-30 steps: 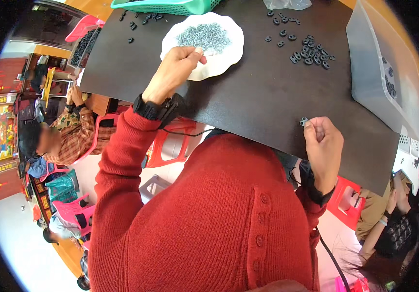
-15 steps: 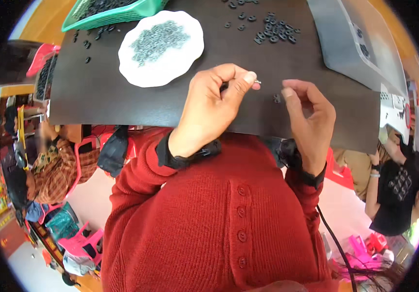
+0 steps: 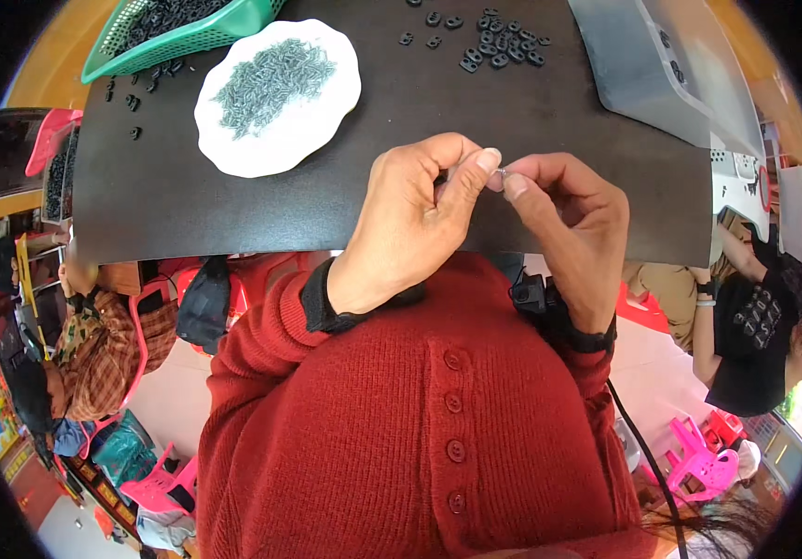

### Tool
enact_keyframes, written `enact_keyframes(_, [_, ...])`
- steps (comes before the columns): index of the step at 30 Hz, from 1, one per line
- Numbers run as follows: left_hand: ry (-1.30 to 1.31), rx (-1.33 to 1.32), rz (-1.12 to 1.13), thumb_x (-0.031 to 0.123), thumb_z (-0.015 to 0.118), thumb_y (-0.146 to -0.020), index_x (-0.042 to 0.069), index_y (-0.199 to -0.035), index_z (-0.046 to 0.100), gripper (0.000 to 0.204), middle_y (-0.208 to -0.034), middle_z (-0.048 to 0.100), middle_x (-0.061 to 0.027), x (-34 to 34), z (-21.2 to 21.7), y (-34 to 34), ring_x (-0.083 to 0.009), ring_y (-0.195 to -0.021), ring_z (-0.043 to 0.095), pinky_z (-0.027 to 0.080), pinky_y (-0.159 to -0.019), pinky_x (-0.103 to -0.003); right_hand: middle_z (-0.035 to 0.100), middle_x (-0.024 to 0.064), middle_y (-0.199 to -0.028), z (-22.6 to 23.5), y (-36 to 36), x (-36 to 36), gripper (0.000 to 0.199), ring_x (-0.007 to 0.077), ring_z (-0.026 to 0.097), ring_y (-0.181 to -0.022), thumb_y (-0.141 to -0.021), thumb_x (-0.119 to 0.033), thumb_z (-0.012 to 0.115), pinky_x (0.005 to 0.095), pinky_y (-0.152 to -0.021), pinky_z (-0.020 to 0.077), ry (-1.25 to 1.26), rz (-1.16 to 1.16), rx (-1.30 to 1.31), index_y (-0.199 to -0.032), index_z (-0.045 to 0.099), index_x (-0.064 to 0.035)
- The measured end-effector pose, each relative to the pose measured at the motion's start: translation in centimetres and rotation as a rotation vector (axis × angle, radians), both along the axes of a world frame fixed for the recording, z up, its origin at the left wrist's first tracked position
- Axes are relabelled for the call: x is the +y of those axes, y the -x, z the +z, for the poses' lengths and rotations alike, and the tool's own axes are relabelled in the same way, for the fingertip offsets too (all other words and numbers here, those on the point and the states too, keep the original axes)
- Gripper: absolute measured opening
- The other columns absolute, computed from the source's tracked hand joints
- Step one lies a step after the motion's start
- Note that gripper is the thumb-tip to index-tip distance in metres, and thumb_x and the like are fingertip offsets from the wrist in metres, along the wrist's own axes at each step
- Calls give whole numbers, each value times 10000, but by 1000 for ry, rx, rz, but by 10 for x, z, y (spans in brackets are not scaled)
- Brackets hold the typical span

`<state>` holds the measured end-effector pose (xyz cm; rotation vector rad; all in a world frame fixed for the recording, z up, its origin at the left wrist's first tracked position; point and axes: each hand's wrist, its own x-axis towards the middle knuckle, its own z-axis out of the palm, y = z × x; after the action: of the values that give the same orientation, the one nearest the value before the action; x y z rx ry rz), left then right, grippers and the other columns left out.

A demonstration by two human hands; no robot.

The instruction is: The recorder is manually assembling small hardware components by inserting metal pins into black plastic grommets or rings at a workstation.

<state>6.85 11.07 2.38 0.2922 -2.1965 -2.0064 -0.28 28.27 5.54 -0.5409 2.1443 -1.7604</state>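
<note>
My left hand [image 3: 424, 210] pinches a small shiny metal piece [image 3: 503, 172] between thumb and forefinger, and its tip shows just past them. Closed at the fingertips, my right hand [image 3: 580, 224] meets the other end of that piece. The fingers cover most of it, so its exact kind is hard to make out. Left of my hands lies a white scalloped plate [image 3: 219, 149] bearing a heap of small, slim grey metal pieces [image 3: 275, 84]. Beyond my hands, small black parts with holes [image 3: 508, 42] lie in a loose cluster on the dark table [image 3: 401, 102].
A green basket [image 3: 173, 51] of black parts stands at the far left, with several loose parts [image 3: 134, 132] near it. A translucent plastic bin [image 3: 625, 84] stands at the right. Other people sit at both sides, one in a black shirt [image 3: 753, 321].
My right hand has moved left and its thumb and forefinger have closed at the metal piece in my left hand. A small dark thing seen between the hands before no longer shows.
</note>
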Motion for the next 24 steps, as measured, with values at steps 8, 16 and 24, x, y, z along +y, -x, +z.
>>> enact_keyframes(8, [8,55,-10,235,591,-1135,-13,-925,686,339,-804,642,29,7,3,0,-33,-784,498,426,-709,-236,697,-8,-913,3,7,2,125,57,599,-868,-953,-116,724,225,-806,460,129,49,-342,-991,738,3])
enact_keyframes(16, [-416,-66,-149,316,581,-1142,58,-970,723,340,-697,504,91,-3,-8,0,-5,-628,367,278,-561,-213,728,30,-885,-6,-6,-8,78,75,622,-790,-979,-40,699,245,-746,510,-132,-57,166,-993,715,34])
enact_keyframes(24, [-435,-113,-120,330,625,-1118,56,-1040,749,311,-673,462,114,-21,-26,5,-8,-592,337,249,-541,-213,712,52,-858,-26,8,-30,40,111,621,-747,-957,-2,702,274,-712,514,-178,-17,205,-986,699,25])
